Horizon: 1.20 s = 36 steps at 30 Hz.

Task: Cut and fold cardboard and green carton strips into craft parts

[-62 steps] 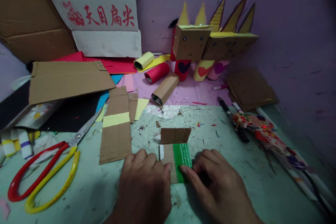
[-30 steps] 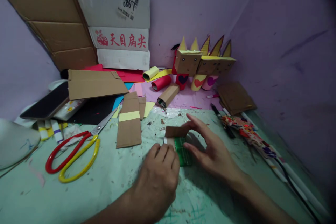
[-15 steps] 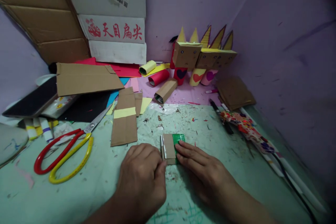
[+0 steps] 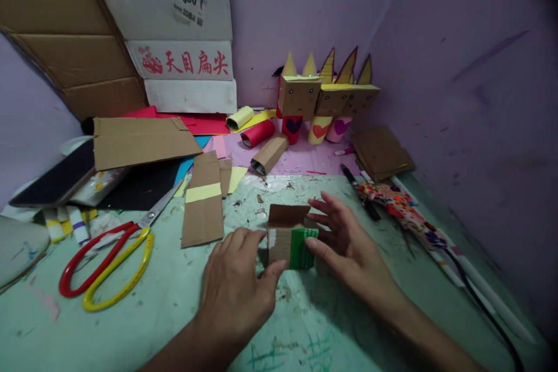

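A small cardboard box [image 4: 279, 247] stands on the table in front of me, its top open and a brown flap raised at the back. Green printing or tape covers the right part of its front, and a torn white strip runs down the left edge. My left hand [image 4: 239, 279] grips the box's left side, thumb at the lower front and index finger along the upper corner. On the right, my right hand [image 4: 349, 244] presses its thumb on the green front, while its fingers curve behind the right side, partly hidden.
Large scissors [image 4: 117, 261] and a cardboard strip [image 4: 203, 203] lie to the left. Cardboard figures with pointed crowns [image 4: 300, 99] stand at the back beside paper tubes [image 4: 270, 154]. A patterned glue gun-like tool [image 4: 396, 200] with a black cord, and a black marker [image 4: 360, 192], lie on the right.
The flat folded cardboard piece has been opened into a standing box. My right hand has lifted from lying flat to holding its side, and my left fingers have loosened from a fist.
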{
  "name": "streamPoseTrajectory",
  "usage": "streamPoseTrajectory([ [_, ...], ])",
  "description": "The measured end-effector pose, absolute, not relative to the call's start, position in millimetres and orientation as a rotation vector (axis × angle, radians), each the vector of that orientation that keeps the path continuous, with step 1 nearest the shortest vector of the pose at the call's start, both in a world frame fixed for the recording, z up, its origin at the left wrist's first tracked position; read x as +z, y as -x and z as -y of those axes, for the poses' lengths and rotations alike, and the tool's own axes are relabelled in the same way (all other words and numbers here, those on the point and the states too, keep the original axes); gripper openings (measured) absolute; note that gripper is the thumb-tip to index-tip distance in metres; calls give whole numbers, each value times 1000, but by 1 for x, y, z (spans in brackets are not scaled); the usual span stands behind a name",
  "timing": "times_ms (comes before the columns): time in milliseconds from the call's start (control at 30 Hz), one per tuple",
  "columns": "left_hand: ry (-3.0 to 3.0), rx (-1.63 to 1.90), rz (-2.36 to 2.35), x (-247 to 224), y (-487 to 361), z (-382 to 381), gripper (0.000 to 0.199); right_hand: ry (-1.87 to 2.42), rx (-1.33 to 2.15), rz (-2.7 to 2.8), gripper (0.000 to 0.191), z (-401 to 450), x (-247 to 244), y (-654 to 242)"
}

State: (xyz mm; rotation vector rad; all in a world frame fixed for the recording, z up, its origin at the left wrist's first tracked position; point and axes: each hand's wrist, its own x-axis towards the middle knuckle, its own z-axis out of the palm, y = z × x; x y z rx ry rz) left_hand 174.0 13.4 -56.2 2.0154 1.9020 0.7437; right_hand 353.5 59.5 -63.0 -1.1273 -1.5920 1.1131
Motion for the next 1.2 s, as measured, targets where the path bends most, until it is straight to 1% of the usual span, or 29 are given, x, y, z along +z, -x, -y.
streamPoseTrajectory([
  [100, -2012, 938, -1733, -57, -174, -14, 13, 1133, 1235, 1549, 51, -63, -63, -350],
  [200, -2099, 1079, -1433, -58, -170, -9, 17, 1032, 1326, 1582, 55, -57, -60, -356],
  [300, -2219, 1018, -1272, -60, -165, -5, 23, 960, 1365, 1575, 54, -51, -55, -367],
  [400, -2306, 932, -1234, -59, -160, -5, 31, 1049, 1173, 1696, 53, -55, -49, -370],
  [433, -2337, 905, -1219, -58, -159, -6, 33, 1067, 1105, 1740, 49, -59, -47, -368],
  [467, -2373, 869, -1201, -57, -159, -7, 33, 1072, 1065, 1769, 41, -65, -46, -364],
  [533, -2468, 779, -1166, -56, -159, -8, 29, 1092, 1084, 1743, 20, -79, -46, -353],
  [567, -2528, 737, -1148, -56, -161, -8, 25, 1133, 1135, 1703, 14, -87, -48, -347],
  [600, -2599, 699, -1120, -56, -162, -8, 20, 1194, 1201, 1637, 12, -95, -50, -341],
  [700, -2758, 680, -1034, -58, -166, -5, 11, 1327, 1361, 1469, 17, -111, -59, -329],
  [800, -2510, 816, -1149, -53, -166, -8, 12, 1310, 1392, 1440, 18, -115, -63, -327],
  [900, -1966, 977, -1567, -43, -163, -27, 12, 1258, 1402, 1433, 15, -111, -63, -330],
  [967, -1620, 996, -1756, -38, -162, -45, 28, 1224, 1423, 1435, 13, -109, -63, -330],
  [1000, -1506, 970, -1748, -36, -163, -55, 36, 1210, 1436, 1438, 12, -109, -63, -331],
  [1033, -1425, 924, -1686, -36, -164, -63, 37, 1197, 1448, 1441, 11, -109, -63, -331],
  [1067, -1363, 878, -1614, -37, -165, -70, 35, 1188, 1457, 1439, 11, -109, -63, -331],
  [1133, -1263, 810, -1472, -39, -168, -79, 22, 1151, 1486, 1479, 10, -109, -64, -332],
  [1200, -1201, 806, -1372, -43, -169, -83, 17, 1099, 1512, 1629, 10, -109, -65, -335],
])
